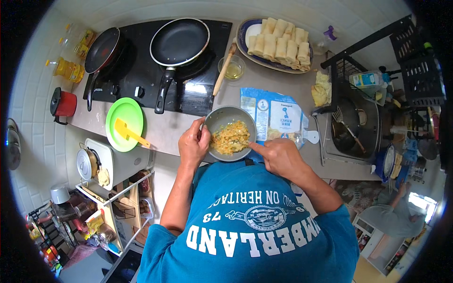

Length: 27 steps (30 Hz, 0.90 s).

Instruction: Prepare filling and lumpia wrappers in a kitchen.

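Note:
My left hand (194, 143) grips the left rim of a grey bowl (226, 114), its thumb along the edge. Inside lies a chopped, orange-and-yellow filling (231, 137). At the bowl's right rim is my right hand (282, 157), index finger stretched toward the filling and the other fingers curled. Whether it holds a utensil is hidden. The bowl is in front of my torso, at the counter's front edge. Just beyond it, a blue-and-white plastic flour bag (283, 115) lies flat. Pale rolled crepes (279, 40) are stacked on an oval blue-rimmed plate (244, 30) farther back.
Two black frying pans (180, 40) (102, 49) sit on the black hob (138, 67). A wooden-handled brush (225, 70) rests against a small glass bowl (238, 67). Left is a green plate (124, 106) with a yellow spatula (129, 132); right, a sink (373, 123). Another person (396, 212) is at far right.

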Available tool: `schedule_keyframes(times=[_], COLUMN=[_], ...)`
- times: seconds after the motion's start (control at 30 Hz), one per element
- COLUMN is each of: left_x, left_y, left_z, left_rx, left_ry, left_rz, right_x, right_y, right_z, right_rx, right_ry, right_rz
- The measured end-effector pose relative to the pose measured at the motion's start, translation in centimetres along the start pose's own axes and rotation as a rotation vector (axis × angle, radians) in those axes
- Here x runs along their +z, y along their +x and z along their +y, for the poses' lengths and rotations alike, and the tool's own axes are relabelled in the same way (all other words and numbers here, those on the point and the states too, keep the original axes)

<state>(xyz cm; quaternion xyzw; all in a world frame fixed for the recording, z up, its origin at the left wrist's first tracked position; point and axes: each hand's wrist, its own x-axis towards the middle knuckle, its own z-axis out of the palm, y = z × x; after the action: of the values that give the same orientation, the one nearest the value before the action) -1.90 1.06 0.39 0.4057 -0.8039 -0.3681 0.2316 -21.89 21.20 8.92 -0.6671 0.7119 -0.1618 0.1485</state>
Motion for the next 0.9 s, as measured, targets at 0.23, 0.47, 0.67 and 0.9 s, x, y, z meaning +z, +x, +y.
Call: schedule_keyframes(times=[0.23,0.47,0.67,0.9], left_x=[-0.1,-0.2,0.0,0.3], left_y=[0.0,0.0,-0.1,-0.7], left_z=[-0.1,-0.1,0.0,0.0], left_rx=[-0.024,0.010,-0.008,-0.003], left_ry=[-0.007,0.013,0.000,-0.028], left_rz=[0.005,0.009,0.001,0.024], right_x=[-1.5,-0.3,0.6,1.6], right_y=[-0.4,-0.1,-0.6,-0.1], right_z=[-1.4,-0.9,-0.6,-0.5], right_rx=[0.084,0.081,0.101,0.214], right_ry=[0.008,-0.066,-0.064,-0.081], right_rz=[0.157,0.083,0.041,0.169])
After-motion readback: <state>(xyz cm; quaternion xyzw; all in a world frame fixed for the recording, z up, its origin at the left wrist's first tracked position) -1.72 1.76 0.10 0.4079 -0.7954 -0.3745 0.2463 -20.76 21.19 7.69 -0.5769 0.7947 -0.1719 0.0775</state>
